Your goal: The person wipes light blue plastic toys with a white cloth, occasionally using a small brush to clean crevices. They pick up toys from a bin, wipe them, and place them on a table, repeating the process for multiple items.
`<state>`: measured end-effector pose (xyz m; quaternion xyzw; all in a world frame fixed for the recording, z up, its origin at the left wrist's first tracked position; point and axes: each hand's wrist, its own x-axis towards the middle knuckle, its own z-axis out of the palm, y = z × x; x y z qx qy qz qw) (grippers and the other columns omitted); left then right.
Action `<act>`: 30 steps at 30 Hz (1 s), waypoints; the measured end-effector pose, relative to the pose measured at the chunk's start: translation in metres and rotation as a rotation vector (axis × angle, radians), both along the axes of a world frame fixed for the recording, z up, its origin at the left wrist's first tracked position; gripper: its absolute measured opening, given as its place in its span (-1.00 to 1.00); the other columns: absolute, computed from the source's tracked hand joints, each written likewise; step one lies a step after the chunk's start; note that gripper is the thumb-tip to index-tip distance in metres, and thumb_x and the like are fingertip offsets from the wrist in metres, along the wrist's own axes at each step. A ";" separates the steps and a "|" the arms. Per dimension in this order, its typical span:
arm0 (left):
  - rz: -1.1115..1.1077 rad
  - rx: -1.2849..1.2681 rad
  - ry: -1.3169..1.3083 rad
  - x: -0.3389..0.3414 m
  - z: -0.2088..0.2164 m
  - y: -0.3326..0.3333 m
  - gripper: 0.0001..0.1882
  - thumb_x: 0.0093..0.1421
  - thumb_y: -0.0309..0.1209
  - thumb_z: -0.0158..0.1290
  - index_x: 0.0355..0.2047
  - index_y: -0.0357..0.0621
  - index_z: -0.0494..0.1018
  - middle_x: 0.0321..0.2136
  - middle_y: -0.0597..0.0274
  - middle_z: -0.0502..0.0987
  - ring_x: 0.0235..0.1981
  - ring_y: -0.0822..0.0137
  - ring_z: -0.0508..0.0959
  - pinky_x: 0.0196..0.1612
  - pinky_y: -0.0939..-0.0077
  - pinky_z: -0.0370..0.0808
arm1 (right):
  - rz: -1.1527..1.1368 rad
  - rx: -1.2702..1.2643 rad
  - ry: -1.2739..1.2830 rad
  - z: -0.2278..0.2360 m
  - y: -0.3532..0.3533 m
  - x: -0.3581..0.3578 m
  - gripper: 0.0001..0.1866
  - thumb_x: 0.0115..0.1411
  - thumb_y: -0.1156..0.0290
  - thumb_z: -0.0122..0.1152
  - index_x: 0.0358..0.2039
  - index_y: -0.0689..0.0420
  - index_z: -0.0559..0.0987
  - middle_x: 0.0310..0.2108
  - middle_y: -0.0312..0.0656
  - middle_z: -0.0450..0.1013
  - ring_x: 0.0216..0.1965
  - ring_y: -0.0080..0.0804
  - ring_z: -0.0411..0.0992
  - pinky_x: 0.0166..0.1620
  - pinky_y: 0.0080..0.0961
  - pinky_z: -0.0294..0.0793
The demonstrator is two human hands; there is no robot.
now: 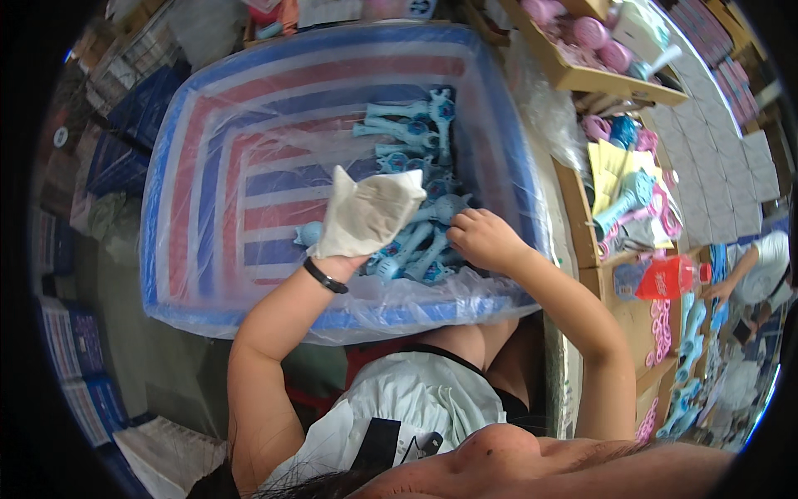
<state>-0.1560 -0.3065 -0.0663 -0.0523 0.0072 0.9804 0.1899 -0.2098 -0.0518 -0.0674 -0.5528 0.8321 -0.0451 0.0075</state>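
My left hand (366,214) is covered by a white cloth glove with pointed corners, which hides its fingers. It is over the middle of a striped, plastic-lined bin (204,208). A light blue toy wand (308,234) shows its round end at the glove's left side; whether the hand grips it is hidden. My right hand (486,239) is bare, its fingers curled closed on the round, eared head of another blue toy wand (449,207). Under both hands lie several more blue wands (411,254), with a further row (407,131) along the bin's right side.
Clear plastic film (465,293) covers the bin's near rim. To the right, cardboard boxes (598,79) hold pink and blue plastic parts, beside a red-labelled bottle (665,278). Another person's arm (736,274) reaches in at far right. Blue crates (125,125) stand at left.
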 end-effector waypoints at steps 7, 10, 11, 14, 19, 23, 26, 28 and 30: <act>0.196 -0.108 0.011 -0.004 0.008 -0.011 -0.21 0.21 0.21 -0.16 -0.04 -0.43 0.37 0.00 -0.18 0.42 0.06 -0.12 0.42 0.11 0.20 0.45 | -0.021 0.558 -0.027 -0.119 -0.065 -0.059 -0.81 0.04 0.37 0.11 -0.32 0.10 0.56 -0.25 -0.17 0.50 -0.12 -0.26 0.43 -0.13 -0.35 0.42; 0.304 -0.187 0.018 -0.009 0.007 -0.021 -0.19 0.24 0.22 -0.23 0.05 -0.39 0.33 0.06 -0.12 0.39 0.08 -0.07 0.40 0.16 0.14 0.36 | -0.073 0.647 -0.155 -0.152 -0.085 -0.077 -0.76 0.11 0.39 0.03 -0.21 0.12 0.52 -0.17 -0.14 0.49 -0.03 -0.18 0.39 -0.05 -0.33 0.38; 0.322 -0.178 -0.001 -0.009 0.007 -0.022 -0.18 0.23 0.23 -0.23 0.06 -0.39 0.32 0.06 -0.10 0.40 0.07 -0.01 0.42 0.15 0.18 0.37 | -0.098 0.614 -0.121 -0.162 -0.088 -0.077 -0.74 0.13 0.38 0.02 -0.17 0.13 0.50 -0.14 -0.13 0.48 0.01 -0.17 0.37 -0.01 -0.31 0.36; 0.323 -0.146 -0.030 -0.009 0.009 -0.024 -0.17 0.23 0.23 -0.23 0.06 -0.40 0.31 0.05 -0.07 0.41 0.07 0.05 0.43 0.15 0.21 0.37 | -0.187 0.636 0.045 -0.182 -0.091 -0.074 -0.61 0.21 0.35 -0.04 0.06 0.13 0.39 0.02 -0.13 0.41 0.12 -0.19 0.28 0.11 -0.23 0.24; 0.265 -0.155 -0.112 -0.008 0.011 -0.020 -0.23 0.24 0.22 -0.21 0.04 -0.31 0.35 0.02 0.01 0.44 0.03 0.07 0.45 0.14 0.19 0.37 | -0.229 0.913 -0.134 -0.175 -0.088 -0.070 -0.50 0.20 0.12 0.05 0.09 0.10 0.45 0.15 -0.13 0.31 0.22 -0.19 0.17 0.18 -0.16 0.15; 0.251 -0.127 -0.015 -0.009 0.003 -0.020 -0.22 0.22 0.24 -0.21 0.04 -0.31 0.35 0.03 -0.01 0.43 0.05 0.03 0.44 0.14 0.16 0.37 | -0.425 0.899 -0.451 -0.139 -0.088 -0.073 -0.43 -0.01 0.02 0.18 -0.05 0.11 0.57 0.01 -0.09 0.44 0.06 -0.19 0.38 0.05 -0.22 0.37; 0.236 -0.148 -0.027 -0.010 0.000 -0.020 -0.19 0.22 0.26 -0.23 0.03 -0.32 0.36 0.04 -0.04 0.43 0.06 -0.01 0.42 0.15 0.12 0.36 | -0.552 0.647 -0.575 -0.101 -0.081 -0.078 -0.41 -0.13 0.04 0.26 -0.13 0.19 0.59 -0.13 0.02 0.52 -0.09 -0.15 0.49 -0.05 -0.30 0.48; 0.219 -0.139 -0.036 -0.011 0.000 -0.021 -0.12 0.19 0.33 -0.31 0.02 -0.33 0.37 0.02 -0.06 0.44 0.08 -0.08 0.40 0.17 0.04 0.32 | -0.745 0.286 -0.741 -0.066 -0.070 -0.084 -0.40 -0.17 0.11 0.34 -0.17 0.29 0.55 -0.19 0.10 0.51 -0.14 -0.14 0.51 -0.09 -0.30 0.48; 0.190 -0.084 -0.030 -0.012 0.002 -0.022 -0.10 0.18 0.35 -0.34 0.02 -0.32 0.37 0.03 -0.07 0.43 0.09 -0.09 0.39 0.18 0.03 0.30 | -0.909 -0.228 -0.831 -0.026 -0.055 -0.078 -0.38 -0.17 0.17 0.40 -0.16 0.34 0.47 -0.25 0.10 0.51 -0.19 -0.16 0.51 -0.12 -0.32 0.47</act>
